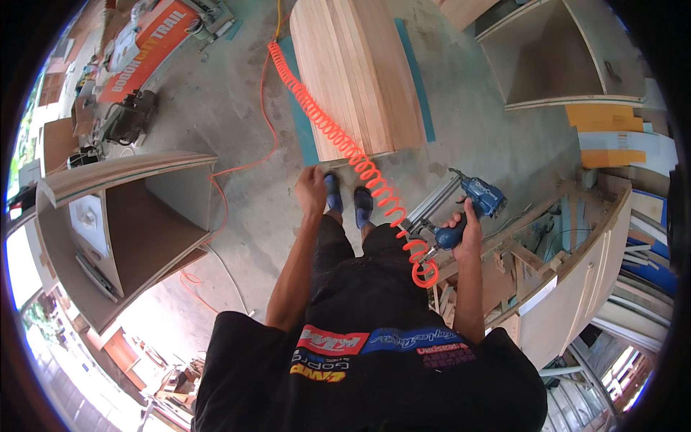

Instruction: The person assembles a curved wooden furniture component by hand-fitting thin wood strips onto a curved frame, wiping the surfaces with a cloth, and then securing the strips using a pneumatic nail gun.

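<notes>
In my right hand (469,236) is a blue pneumatic nail gun (484,196), its grip wrapped by my fingers. A bright orange coiled air hose (338,137) joins the bottom of the gun's grip and stretches up across the floor. My left hand (311,189) hangs in front of me with its fingers curled in; whether anything is between them is hidden. Just beyond it lies a curved panel of light wooden strips (353,79), resting over blue-green sheets (305,137) on the floor. My left hand looks apart from the panel's near end.
An open curved wooden cabinet (129,223) stands on the left, another open box (551,54) at the far right. Close on my right is a curved wooden frame (568,288) with offcuts inside. A thin orange cord (268,122) runs over the floor near a compressor-like machine (128,119).
</notes>
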The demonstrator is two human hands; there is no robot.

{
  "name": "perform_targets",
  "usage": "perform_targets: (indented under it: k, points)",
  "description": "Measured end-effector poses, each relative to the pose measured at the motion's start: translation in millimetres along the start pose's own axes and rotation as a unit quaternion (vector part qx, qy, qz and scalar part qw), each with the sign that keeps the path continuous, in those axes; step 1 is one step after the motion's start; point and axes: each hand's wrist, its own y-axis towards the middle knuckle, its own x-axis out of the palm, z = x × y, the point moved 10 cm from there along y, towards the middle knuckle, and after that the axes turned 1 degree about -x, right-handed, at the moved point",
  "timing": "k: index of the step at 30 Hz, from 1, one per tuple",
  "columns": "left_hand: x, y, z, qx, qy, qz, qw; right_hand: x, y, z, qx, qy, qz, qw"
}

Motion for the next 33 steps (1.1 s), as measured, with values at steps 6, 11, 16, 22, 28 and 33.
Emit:
perform_targets:
  k: [6,11,16,22,28,33]
  points:
    - [148.5,51.7,98.2,0.353,0.101,-0.191,0.910,35.2,26.7,57.8,-0.016,-0.069,-0.013,0.997]
    - [216.4,60.7,86.1,0.421,0.169,-0.228,0.862,38.0,62.3,117.2,-0.075,-0.103,0.043,0.991]
    - [239.8,60.1,59.5,0.486,0.196,-0.209,0.826,46.1,81.2,143.3,-0.112,-0.117,0.080,0.983]
    - [239.4,57.3,117.2,0.661,0.234,-0.242,0.671,33.6,78.7,166.1,-0.122,-0.161,0.106,0.974]
    - [289.1,44.7,109.8,0.734,0.271,-0.403,0.474,13.4,61.6,196.5,-0.103,-0.150,0.127,0.975]
    - [289.8,39.8,110.9,0.754,0.262,-0.379,0.469,26.6,42.3,209.9,-0.148,-0.110,0.121,0.975]
